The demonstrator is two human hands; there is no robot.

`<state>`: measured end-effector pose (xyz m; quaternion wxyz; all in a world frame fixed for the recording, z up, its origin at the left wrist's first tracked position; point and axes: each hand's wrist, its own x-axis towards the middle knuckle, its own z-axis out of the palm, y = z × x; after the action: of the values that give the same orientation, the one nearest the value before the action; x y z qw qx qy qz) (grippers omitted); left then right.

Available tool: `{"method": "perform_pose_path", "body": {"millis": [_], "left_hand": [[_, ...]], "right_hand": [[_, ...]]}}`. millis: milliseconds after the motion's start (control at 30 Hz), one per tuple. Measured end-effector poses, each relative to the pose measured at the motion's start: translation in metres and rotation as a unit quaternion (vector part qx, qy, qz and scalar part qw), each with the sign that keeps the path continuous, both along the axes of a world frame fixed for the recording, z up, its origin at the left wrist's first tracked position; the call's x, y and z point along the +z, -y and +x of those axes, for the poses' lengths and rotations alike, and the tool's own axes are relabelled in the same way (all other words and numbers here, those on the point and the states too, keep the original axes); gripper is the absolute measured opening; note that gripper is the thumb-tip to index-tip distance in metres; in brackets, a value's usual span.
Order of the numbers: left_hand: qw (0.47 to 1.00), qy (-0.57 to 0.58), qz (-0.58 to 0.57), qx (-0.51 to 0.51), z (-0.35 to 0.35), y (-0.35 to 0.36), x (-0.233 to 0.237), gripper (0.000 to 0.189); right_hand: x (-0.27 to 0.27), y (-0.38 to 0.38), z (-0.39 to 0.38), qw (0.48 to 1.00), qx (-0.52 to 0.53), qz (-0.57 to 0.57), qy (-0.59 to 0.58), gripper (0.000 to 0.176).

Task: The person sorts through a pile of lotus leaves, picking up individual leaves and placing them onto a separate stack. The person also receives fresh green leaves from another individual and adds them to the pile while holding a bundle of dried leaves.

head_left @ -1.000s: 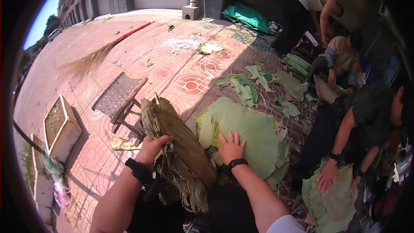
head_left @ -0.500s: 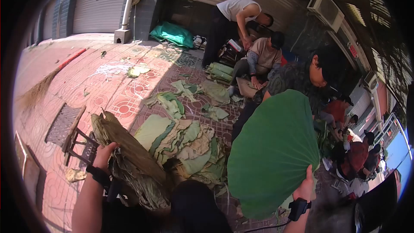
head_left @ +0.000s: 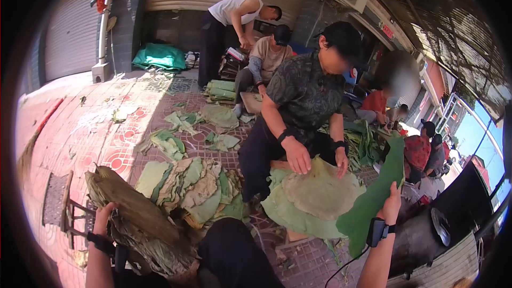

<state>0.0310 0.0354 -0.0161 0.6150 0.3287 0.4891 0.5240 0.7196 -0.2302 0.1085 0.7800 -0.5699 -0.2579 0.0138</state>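
Observation:
On the left, my left hand [head_left: 105,218] grips the edge of a thick bundle of dried brown lotus leaves [head_left: 136,210] leaning by my knee. My right hand [head_left: 391,207] pinches the edge of a large green lotus leaf [head_left: 375,197], seen nearly edge-on at the right. Just left of it, pale lotus leaves [head_left: 322,194] lie spread in front of a co-worker, whose two hands are over them. Between the bundle and that person rests a heap of pale green and tan leaves [head_left: 197,184].
A person in a dark patterned shirt [head_left: 301,88] sits close ahead. Two others work behind, near a green sack [head_left: 160,56]. Loose leaves [head_left: 168,144] lie on the red tiles. A small stool [head_left: 69,202] stands left; a dark drum-like object [head_left: 421,237] is right.
My view has turned right. The green leaf has moved right and swung from broadside to nearly edge-on, uncovering the co-worker's hands and pale leaves. My left hand still grips the dried bundle.

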Motion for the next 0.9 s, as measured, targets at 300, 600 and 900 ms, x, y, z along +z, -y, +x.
{"method": "perform_pose_path", "body": {"millis": [300,600,900], "left_hand": [[0.991,-0.129,-0.027,0.030,0.005,0.018,0.033,0.041],[0.996,-0.080,-0.028,-0.034,-0.007,0.011,0.009,0.045],[0.999,-0.009,-0.019,-0.027,0.010,0.000,0.013,0.037]], "right_hand": [[-0.114,-0.139,0.172,0.973,-0.022,-0.190,0.131,0.061],[-0.117,-0.192,0.087,0.970,0.124,-0.124,-0.169,0.048],[-0.146,-0.197,0.061,0.969,-0.030,-0.228,0.092,0.057]]}}
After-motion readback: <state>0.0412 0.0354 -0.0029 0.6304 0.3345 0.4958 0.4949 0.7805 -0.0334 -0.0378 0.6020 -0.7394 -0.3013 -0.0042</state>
